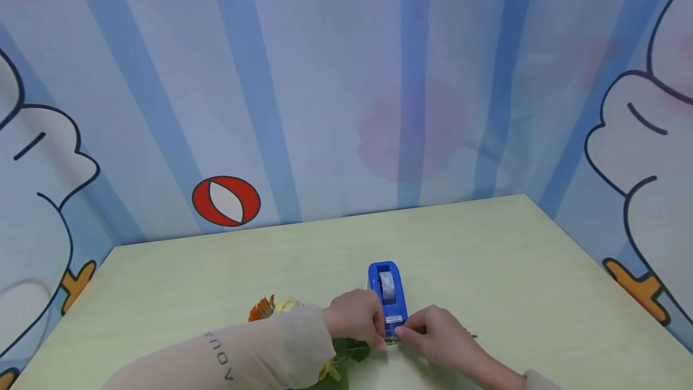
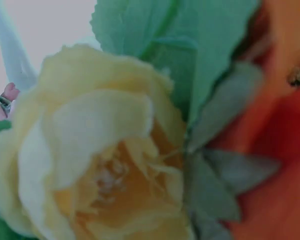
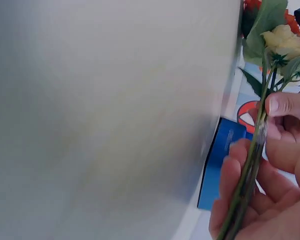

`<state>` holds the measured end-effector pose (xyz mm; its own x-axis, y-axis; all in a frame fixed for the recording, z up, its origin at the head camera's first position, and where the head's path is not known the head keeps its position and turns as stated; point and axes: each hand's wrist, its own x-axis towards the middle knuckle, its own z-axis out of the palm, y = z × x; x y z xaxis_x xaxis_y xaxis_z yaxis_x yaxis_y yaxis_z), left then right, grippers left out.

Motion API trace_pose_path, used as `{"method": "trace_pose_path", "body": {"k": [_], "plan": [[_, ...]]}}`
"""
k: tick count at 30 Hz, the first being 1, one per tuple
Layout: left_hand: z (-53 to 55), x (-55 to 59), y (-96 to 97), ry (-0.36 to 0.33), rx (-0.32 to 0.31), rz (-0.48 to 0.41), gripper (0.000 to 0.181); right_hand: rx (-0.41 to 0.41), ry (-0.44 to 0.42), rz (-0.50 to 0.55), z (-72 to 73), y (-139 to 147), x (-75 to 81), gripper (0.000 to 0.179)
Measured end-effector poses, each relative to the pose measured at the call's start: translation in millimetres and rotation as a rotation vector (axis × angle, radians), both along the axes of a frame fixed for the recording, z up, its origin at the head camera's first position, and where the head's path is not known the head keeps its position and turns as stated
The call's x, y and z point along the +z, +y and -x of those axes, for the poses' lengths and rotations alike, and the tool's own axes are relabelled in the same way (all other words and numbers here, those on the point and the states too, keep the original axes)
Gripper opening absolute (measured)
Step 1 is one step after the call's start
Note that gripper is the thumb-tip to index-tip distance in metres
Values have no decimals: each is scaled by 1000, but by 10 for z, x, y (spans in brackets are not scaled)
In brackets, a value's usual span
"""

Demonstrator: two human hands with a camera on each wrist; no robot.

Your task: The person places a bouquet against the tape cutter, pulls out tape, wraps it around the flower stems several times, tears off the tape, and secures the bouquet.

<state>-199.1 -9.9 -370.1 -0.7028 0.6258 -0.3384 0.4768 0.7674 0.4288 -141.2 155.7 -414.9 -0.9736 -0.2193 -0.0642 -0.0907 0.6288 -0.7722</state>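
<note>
A small bunch of flowers lies between both hands, with a pale yellow rose point(image 2: 80, 125) and an orange flower point(image 1: 262, 309) at its head. My left hand point(image 1: 357, 315) pinches the green stems point(image 3: 247, 175) just below the leaves. Lower down, my right hand point(image 1: 441, 339) grips the same stems, thumb on one side and fingers on the other. A shiny clear band, like tape point(image 3: 261, 129), shows on the stems between the hands. Right beyond the fingertips stands a blue tape dispenser point(image 1: 399, 306) with a roll in it.
The pale green table point(image 1: 216, 275) runs back to a blue striped backdrop point(image 1: 335, 89) with printed cartoon figures. Side panels of the backdrop border the table at left and right. My left sleeve point(image 1: 243, 348) crosses the front, covering part of the flowers.
</note>
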Motion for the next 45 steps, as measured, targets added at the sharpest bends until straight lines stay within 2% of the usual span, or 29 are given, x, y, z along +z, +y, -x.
{"method": "trace_pose_path", "body": {"k": [3,6,10,15,25,31,33,35,39,42,45], "plan": [[2,-41,11,-7,1,-6,20,-46,-14,6,-3,-18,-29,22],[-1,-75,11,6,-1,-7,21,-94,-72,36,10,-33,-55,21],[2,-88,-8,14,12,-16,21,-147,-132,76,33,-62,-75,23],[14,-99,7,23,29,-29,20,-198,-168,80,49,-80,-54,24],[-23,-139,-6,98,43,-54,21,-223,-205,81,77,-102,-12,17],[-41,-143,-8,119,68,-66,22,-238,-208,61,91,-117,1,15],[-39,-146,-16,116,70,-59,21,-230,-197,59,110,-132,-10,17],[-49,-160,-21,86,62,-54,19,-189,-175,34,121,-144,-37,19],[-91,-176,-35,-47,61,-64,17,-84,-182,43,101,-107,-70,21],[-87,-136,-48,-93,56,-63,17,-21,-206,122,82,-41,-49,18],[-136,-134,-72,-119,48,-33,16,27,-227,166,13,-17,-72,18]]}}
